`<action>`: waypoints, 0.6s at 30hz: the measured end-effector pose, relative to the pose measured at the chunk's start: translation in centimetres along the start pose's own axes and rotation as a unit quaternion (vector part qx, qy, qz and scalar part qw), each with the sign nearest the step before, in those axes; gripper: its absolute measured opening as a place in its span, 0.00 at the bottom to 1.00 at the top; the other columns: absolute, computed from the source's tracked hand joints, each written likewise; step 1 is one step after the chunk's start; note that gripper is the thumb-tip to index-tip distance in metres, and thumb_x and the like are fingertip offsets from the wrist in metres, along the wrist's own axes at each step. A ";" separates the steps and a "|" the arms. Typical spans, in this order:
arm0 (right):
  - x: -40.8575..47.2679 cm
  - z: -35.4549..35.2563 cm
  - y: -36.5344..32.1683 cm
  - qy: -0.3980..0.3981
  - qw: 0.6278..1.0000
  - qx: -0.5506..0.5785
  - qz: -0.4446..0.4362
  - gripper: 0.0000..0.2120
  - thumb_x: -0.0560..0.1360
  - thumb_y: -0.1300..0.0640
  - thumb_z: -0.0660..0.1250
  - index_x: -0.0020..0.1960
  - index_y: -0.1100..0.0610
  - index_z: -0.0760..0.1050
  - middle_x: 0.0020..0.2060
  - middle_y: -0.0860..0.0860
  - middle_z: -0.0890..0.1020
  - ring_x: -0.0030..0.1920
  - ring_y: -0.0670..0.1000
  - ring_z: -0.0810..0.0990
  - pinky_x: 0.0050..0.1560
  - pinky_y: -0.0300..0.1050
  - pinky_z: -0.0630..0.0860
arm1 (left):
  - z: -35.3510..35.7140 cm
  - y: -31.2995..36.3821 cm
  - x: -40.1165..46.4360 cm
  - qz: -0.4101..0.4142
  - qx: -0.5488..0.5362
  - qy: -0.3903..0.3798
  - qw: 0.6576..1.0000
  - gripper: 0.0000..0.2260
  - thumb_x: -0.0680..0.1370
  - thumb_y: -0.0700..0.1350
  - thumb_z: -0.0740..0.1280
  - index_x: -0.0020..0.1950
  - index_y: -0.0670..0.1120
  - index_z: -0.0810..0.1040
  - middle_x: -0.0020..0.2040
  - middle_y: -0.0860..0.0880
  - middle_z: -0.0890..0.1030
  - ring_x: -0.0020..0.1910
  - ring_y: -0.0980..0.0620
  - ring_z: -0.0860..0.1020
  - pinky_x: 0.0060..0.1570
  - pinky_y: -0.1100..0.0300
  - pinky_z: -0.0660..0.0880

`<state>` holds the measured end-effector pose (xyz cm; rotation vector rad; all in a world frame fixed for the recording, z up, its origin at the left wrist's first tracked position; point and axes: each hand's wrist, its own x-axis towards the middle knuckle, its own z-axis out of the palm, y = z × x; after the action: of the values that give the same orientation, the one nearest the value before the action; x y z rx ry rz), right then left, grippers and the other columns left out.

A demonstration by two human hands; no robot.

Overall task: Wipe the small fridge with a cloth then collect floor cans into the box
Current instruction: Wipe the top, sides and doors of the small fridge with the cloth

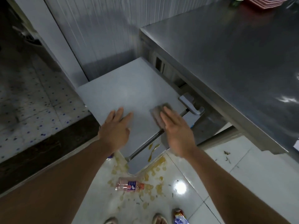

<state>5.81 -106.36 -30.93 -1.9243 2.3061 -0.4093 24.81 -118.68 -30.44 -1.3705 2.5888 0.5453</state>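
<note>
A folded grey cloth [159, 114] is pressed flat on the white top of the small fridge [123, 96], near its right front corner, under the spread fingers of the right hand [175, 126]; it is pinned by the palm, not pinched. The left hand [115, 128] is laid open and empty on the fridge top, apparently as a brace. The cloth is judged soft and limp, best driven by flat downward pressure, since the smooth top looks slippery. Yellowish drips are seen on the fridge front, and spill on the tiled floor [242, 167]. A plastic bottle [129, 186] and a crushed can [179, 216] are lying there, judged light and easily grasped around the body. No box is visible.
</note>
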 end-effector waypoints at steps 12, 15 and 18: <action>-3.6 1.9 -8.7 0.077 0.992 0.065 0.070 0.21 0.74 0.64 0.63 0.67 0.61 0.72 0.68 0.55 0.72 0.69 0.57 0.69 0.70 0.51 0.64 | -1.0 -1.1 -0.2 0.065 0.049 0.005 0.997 0.26 0.81 0.52 0.54 0.76 0.57 0.48 0.78 0.52 0.46 0.76 0.46 0.46 0.70 0.48 0.58; -5.4 2.3 -9.7 0.042 0.996 0.073 0.037 0.20 0.75 0.60 0.62 0.67 0.61 0.72 0.68 0.55 0.72 0.67 0.58 0.71 0.66 0.51 0.69 | -1.3 -1.2 -0.4 0.072 0.047 -0.010 0.996 0.25 0.81 0.51 0.53 0.76 0.57 0.48 0.78 0.52 0.44 0.76 0.45 0.45 0.69 0.47 0.59; -3.5 1.8 -6.6 0.044 0.994 0.058 0.078 0.21 0.75 0.66 0.63 0.68 0.62 0.70 0.70 0.56 0.69 0.69 0.59 0.69 0.66 0.56 0.70 | -1.3 -1.4 -0.6 0.083 0.050 -0.004 0.995 0.24 0.81 0.51 0.53 0.76 0.56 0.49 0.78 0.51 0.45 0.76 0.45 0.46 0.69 0.49 0.59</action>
<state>13.19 -104.28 -31.16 -1.6912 2.4076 -0.6074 26.30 -119.45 -29.38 -1.1272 2.7007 0.4356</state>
